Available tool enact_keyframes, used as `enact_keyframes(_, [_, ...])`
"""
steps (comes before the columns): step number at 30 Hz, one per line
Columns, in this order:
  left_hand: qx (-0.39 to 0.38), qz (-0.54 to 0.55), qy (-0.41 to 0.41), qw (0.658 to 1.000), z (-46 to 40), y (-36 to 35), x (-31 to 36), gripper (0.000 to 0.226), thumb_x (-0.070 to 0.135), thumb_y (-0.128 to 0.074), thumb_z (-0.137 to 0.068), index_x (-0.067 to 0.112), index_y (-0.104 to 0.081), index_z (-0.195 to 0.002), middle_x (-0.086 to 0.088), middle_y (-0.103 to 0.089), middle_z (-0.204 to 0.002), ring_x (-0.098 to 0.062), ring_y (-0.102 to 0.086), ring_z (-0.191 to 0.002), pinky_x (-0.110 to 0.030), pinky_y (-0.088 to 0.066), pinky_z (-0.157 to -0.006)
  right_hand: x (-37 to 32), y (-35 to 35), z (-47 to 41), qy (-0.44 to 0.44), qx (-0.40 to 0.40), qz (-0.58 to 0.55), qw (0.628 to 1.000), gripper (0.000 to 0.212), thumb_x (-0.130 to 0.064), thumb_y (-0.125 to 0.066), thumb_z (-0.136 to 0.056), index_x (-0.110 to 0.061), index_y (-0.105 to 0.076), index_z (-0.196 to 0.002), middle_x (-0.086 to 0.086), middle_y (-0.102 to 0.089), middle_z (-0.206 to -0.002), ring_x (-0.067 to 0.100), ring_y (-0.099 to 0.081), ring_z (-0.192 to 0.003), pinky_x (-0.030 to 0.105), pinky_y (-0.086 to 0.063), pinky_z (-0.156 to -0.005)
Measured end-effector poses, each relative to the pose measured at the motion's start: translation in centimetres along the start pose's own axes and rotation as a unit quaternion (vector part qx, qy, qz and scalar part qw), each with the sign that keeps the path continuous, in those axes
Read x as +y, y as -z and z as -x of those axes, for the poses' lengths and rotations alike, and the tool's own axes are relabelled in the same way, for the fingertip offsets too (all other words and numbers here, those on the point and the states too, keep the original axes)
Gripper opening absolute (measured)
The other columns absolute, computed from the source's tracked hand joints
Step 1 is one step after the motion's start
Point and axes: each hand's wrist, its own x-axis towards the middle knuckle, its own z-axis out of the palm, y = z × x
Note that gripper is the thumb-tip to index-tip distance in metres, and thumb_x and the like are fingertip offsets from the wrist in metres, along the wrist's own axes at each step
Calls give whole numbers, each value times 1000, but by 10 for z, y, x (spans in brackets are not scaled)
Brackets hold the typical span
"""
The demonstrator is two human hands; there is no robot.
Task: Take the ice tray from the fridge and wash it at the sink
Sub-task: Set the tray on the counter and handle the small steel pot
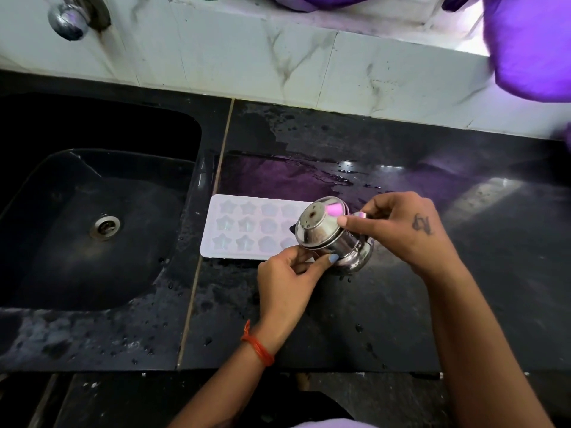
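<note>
a wet black counter (355, 319) beside the dry sink (92, 217) carries the star-moulded ice tray (247, 227), lying flat just right of the basin and not yet under the tap (68, 21). both hands work a steel container (330, 239) over the tray's right end: the left hand (287, 285) pinches its rim, the right hand (401, 230) pinches the far side. with wet steel a grip could slip, dropping the container onto the tray.

A black stone counter (401, 319), wet with drops, carries a dark sink (92, 211) on the left. Behind it stands a white marble-like tiled wall (247, 57) with a chrome tap (68, 21). Purple cloth (531, 47) hangs top right.
</note>
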Motion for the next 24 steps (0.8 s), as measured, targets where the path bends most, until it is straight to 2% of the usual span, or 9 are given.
enact_keyframes(5, [-30, 49, 35, 998, 1, -5, -3, 20, 30, -83, -66, 22, -75, -82, 3, -76, -79, -10, -72, -79, -45, -57, -81, 0, 2, 3, 5, 17, 43, 999, 35, -50, -77, -66, -17, -67, -61, -4, -63, -54, 3, -54, -52, 21, -39, -52])
enact_keyframes(11, [-47, 88, 68, 993, 3, -9, -1, 17, 19, -80, -71, 16, -74, -87, 0, -76, -83, -11, -72, -81, -39, -58, -81, -6, 4, 7, 25, 19, 94, 995, 35, -48, -76, -70, -14, -67, -64, -2, -64, -57, 9, -60, -59, 20, -38, -52])
enact_keyframes(16, [-56, 124, 86, 987, 4, -11, -1, 18, 11, -78, -74, 8, -73, -90, -6, -75, -85, -11, -71, -80, -29, -58, -72, -9, 3, 8, 34, 20, 124, 991, 37, -48, -75, -72, -14, -65, -64, -3, -62, -53, 2, -55, -49, 11, -32, -47])
enact_keyframes(17, [-57, 130, 89, 986, 5, -12, -1, 17, 10, -77, -74, 7, -73, -90, -6, -75, -86, -12, -71, -81, -28, -58, -71, -9, 3, 8, 35, 19, 125, 991, 37, -48, -75, -72, -13, -65, -64, -4, -61, -52, 0, -55, -45, 10, -34, -47])
enact_keyframes(20, [-61, 141, 96, 984, 5, -12, -2, 18, 10, -77, -74, 7, -72, -91, -7, -75, -86, -13, -71, -83, -26, -57, -70, -10, 3, 10, 39, 13, 117, 992, 36, -46, -75, -73, -15, -62, -62, -6, -59, -48, -14, -50, -41, 1, -35, -53])
enact_keyframes(24, [-62, 139, 92, 984, 5, -13, -1, 19, 10, -77, -74, 7, -72, -92, -6, -76, -87, -13, -71, -83, -27, -58, -70, -8, 3, 9, 42, 17, 125, 991, 37, -48, -74, -73, -14, -63, -62, -6, -59, -48, -7, -52, -41, 4, -36, -51])
